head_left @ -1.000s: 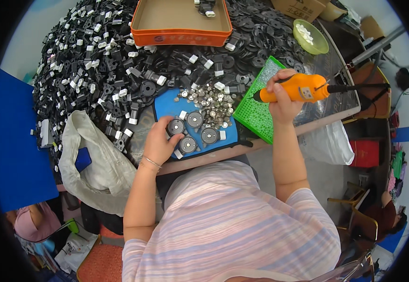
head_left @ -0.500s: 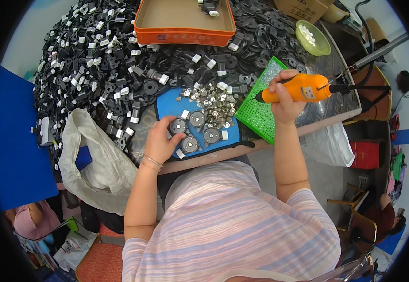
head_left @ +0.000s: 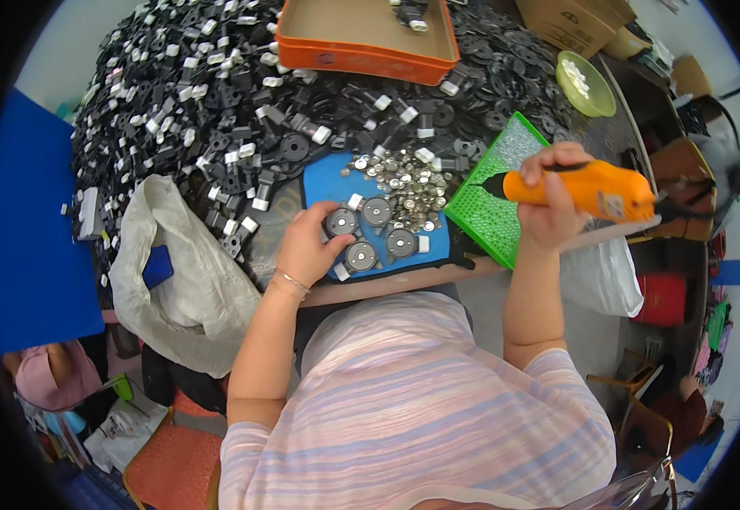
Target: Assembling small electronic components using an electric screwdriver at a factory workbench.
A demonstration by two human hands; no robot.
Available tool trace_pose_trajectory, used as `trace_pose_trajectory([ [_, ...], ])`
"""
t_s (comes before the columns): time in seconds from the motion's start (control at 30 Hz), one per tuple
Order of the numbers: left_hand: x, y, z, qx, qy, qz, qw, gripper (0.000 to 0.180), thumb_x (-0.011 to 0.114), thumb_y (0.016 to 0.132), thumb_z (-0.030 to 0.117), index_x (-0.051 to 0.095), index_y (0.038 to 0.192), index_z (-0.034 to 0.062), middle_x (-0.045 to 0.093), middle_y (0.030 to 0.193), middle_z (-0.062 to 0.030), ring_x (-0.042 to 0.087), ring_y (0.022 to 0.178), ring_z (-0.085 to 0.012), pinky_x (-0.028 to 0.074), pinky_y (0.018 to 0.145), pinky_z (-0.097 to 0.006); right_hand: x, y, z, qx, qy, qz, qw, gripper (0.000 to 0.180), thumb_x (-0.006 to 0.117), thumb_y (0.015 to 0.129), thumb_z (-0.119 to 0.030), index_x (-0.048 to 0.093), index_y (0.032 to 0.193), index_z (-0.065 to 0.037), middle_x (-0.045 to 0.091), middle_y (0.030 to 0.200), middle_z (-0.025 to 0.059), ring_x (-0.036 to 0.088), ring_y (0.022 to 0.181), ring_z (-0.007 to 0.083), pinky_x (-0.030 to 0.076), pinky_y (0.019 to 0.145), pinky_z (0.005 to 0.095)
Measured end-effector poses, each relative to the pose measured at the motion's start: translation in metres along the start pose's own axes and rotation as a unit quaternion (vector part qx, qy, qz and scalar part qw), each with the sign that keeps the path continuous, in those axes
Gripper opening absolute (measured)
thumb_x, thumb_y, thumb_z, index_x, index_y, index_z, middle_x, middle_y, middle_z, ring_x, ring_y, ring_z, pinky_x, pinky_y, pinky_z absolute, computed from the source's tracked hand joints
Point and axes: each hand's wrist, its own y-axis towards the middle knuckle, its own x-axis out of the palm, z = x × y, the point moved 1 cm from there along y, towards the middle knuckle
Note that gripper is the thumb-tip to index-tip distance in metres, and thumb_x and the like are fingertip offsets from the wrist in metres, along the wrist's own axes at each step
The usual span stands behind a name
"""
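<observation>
My right hand (head_left: 554,204) is wrapped around an orange electric screwdriver (head_left: 591,189), its dark tip pointing left over a green perforated tray (head_left: 506,246). On a blue mat (head_left: 323,178) lie several round black plastic parts with small white ends. My left hand (head_left: 306,248) has thumb and fingers curled around the sides of the leftmost round black part (head_left: 341,223). Close beside it sit another round part (head_left: 360,255), one farther back (head_left: 376,212) and one to the right (head_left: 401,243). Small silver metal pieces (head_left: 417,191) are heaped at the mat's far right.
A large pile of black parts with white ends (head_left: 192,110) covers the table's back left. Behind the mat stands an orange-rimmed box (head_left: 361,61). A yellow-green bowl (head_left: 599,100) holds white pieces. A pale sack (head_left: 132,255) hangs at left; a cardboard box (head_left: 570,25) stands far right.
The view has shifted, so the table appears farther right. The screwdriver's rear end has swung down toward me in my right hand. My left hand stays on the same round part.
</observation>
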Motion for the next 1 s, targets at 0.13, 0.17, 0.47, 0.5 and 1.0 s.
trace_pose_trajectory([
  [0.13, 0.002, 0.000, -0.001, -0.007, -0.007, 0.003, 1.000, 0.049, 0.079, 0.065, 0.018, 0.057, 0.106, 0.0041, 0.060, 0.090, -0.0155, 0.058, 0.084, -0.0312, 0.048, 0.075, -0.036, 0.052, -0.019, 0.009, 0.036, 0.037, -0.067, 0.996, 0.024, 0.066, 0.072, -0.005, 0.053, 0.092, -0.001, 0.050, 0.089, 0.0106, 0.052, 0.066, 0.0156, 0.046, 0.060, 0.0261],
  [0.17, 0.003, 0.000, 0.000, -0.005, -0.010, 0.002, 1.000, 0.049, 0.079, 0.065, 0.017, 0.058, 0.106, 0.0042, 0.060, 0.089, -0.0154, 0.058, 0.084, -0.0310, 0.048, 0.075, -0.036, 0.062, -0.026, 0.021, 0.045, 0.026, -0.109, 0.993, 0.025, 0.067, 0.071, -0.005, 0.054, 0.092, -0.001, 0.051, 0.089, 0.0103, 0.052, 0.068, 0.0151, 0.046, 0.061, 0.0260],
  [0.47, -0.001, -0.001, 0.003, -0.011, -0.001, 0.003, 1.000, 0.049, 0.079, 0.064, 0.016, 0.058, 0.107, 0.0044, 0.059, 0.084, -0.0144, 0.057, 0.077, -0.0296, 0.048, 0.070, -0.036, 0.117, -0.041, 0.067, 0.139, 0.038, -0.158, 0.977, 0.022, 0.063, 0.070, 0.004, 0.055, 0.090, 0.000, 0.050, 0.090, 0.0100, 0.053, 0.072, 0.0147, 0.046, 0.065, 0.0262],
  [0.5, -0.001, -0.001, 0.001, -0.007, -0.005, 0.001, 1.000, 0.049, 0.079, 0.065, 0.016, 0.057, 0.107, 0.0044, 0.058, 0.083, -0.0142, 0.057, 0.076, -0.0293, 0.047, 0.070, -0.036, 0.118, -0.041, 0.067, 0.140, 0.037, -0.160, 0.976, 0.022, 0.063, 0.070, 0.004, 0.055, 0.090, 0.000, 0.050, 0.090, 0.0100, 0.053, 0.072, 0.0147, 0.046, 0.065, 0.0262],
  [1.0, -0.001, 0.000, 0.005, 0.010, -0.008, -0.005, 1.000, 0.046, 0.078, 0.065, 0.016, 0.057, 0.105, 0.0047, 0.059, 0.084, -0.0141, 0.056, 0.079, -0.0298, 0.047, 0.070, -0.036, 0.112, -0.029, 0.065, 0.112, 0.019, -0.276, 0.954, 0.020, 0.068, 0.068, -0.005, 0.058, 0.084, -0.002, 0.052, 0.091, 0.0110, 0.051, 0.079, 0.0162, 0.045, 0.061, 0.0259],
])
